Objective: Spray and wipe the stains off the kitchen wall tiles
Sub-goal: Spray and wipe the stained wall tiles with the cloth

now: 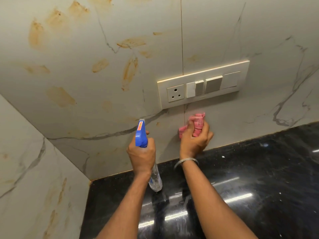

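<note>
My left hand (141, 152) grips a clear spray bottle (156, 178) by its neck, and the blue nozzle head (141, 133) points up at the wall. My right hand (194, 138) holds a bunched pink cloth (197, 124) against the white marble-look wall tiles (86, 100), just below the switch plate. Several orange-brown stains (129, 71) are smeared over the tiles to the upper left. Fainter stains mark the side wall (34, 169) on the left.
A cream switch plate (203, 83) with a socket and rocker switches sits on the wall above my right hand. A glossy black granite counter (259, 187) runs below the tiles into the corner. A metal bangle (186, 162) circles my right wrist.
</note>
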